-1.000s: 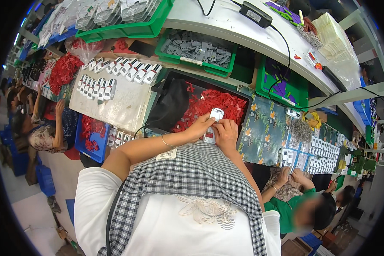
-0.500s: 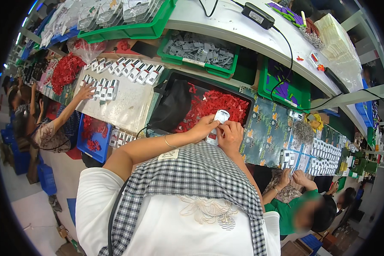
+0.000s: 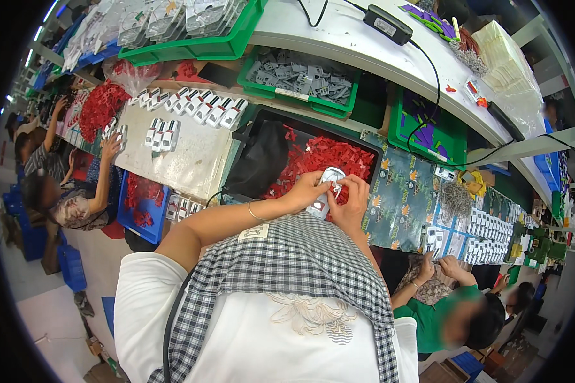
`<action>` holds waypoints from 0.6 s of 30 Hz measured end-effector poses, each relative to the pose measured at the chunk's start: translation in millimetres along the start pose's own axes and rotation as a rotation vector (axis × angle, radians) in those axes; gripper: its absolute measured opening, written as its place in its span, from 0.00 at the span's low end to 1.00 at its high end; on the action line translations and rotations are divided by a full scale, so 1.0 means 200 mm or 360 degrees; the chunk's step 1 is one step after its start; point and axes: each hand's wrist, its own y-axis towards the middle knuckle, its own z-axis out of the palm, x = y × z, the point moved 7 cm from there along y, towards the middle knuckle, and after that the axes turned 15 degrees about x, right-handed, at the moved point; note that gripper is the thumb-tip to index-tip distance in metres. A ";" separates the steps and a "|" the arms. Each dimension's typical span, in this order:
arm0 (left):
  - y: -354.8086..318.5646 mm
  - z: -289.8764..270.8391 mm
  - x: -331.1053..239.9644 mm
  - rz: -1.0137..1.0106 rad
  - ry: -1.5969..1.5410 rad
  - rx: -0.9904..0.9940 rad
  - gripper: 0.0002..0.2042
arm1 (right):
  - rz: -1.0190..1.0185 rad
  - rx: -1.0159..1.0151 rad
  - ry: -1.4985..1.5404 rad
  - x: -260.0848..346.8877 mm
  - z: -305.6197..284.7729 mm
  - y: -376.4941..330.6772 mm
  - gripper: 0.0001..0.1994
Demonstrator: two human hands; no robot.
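Observation:
A small elongated white and grey plastic housing (image 3: 331,173) with a rounded end is held up in front of my apron, over the near edge of the black tray (image 3: 380,152). My left hand (image 3: 305,193) is closed around its left side, thumb on the upper face. My right hand (image 3: 351,203) pinches at the middle of that face, its fingertips bent and close to my left thumb. A small pale bit shows between the fingertips, too small to name. Behind the housing, red plastic pieces (image 3: 329,155) fill the tray, and a black cloth or bag (image 3: 255,159) lies across its left part.
Similar finished-looking housings (image 3: 204,110) stand in rows on the white board at left. Green bins hold grey parts (image 3: 303,80) and purple parts (image 3: 421,127). A shelf with a power adapter (image 3: 388,24) runs above. Co-workers sit at left and at right, in a green shirt (image 3: 437,319).
The housing has turned slightly in my hands, and my right fingers have shifted up its face. At left, a co-worker's hand has drawn back, taking several housings from the front row.

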 end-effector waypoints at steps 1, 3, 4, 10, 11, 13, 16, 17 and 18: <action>-0.01 0.00 -0.01 0.0009 0.0011 -0.0023 0.09 | -0.0002 -0.0001 0.0001 0.00 -0.01 0.00 0.18; -0.02 0.00 -0.02 0.0015 0.0021 -0.0047 0.08 | 0.0132 -0.0033 0.0219 -0.04 -0.03 0.00 0.20; -0.02 0.00 -0.02 -0.0017 0.0046 -0.0029 0.08 | 0.0199 -0.0043 0.0304 -0.06 -0.03 -0.01 0.21; -0.02 0.00 -0.02 0.0019 0.0299 0.0007 0.10 | 0.0548 0.0224 0.0761 -0.16 0.10 -0.01 0.21; -0.02 0.00 -0.01 -0.0075 0.0450 0.0011 0.12 | 0.0547 0.0224 0.0764 -0.16 0.10 -0.01 0.21; -0.02 0.00 -0.02 0.0027 0.0358 -0.0012 0.10 | 0.0607 0.0202 0.0968 -0.17 0.11 -0.02 0.21; -0.03 0.00 -0.03 0.0056 0.0335 -0.0067 0.08 | 0.0651 0.0237 0.1004 -0.18 0.11 -0.04 0.20; -0.03 0.00 -0.03 0.0032 0.0353 -0.0060 0.08 | 0.0686 0.0239 0.0986 -0.20 0.12 -0.04 0.20; -0.04 0.00 -0.04 0.0053 0.0367 -0.0061 0.08 | 0.0684 0.0273 0.1012 -0.20 0.13 -0.04 0.20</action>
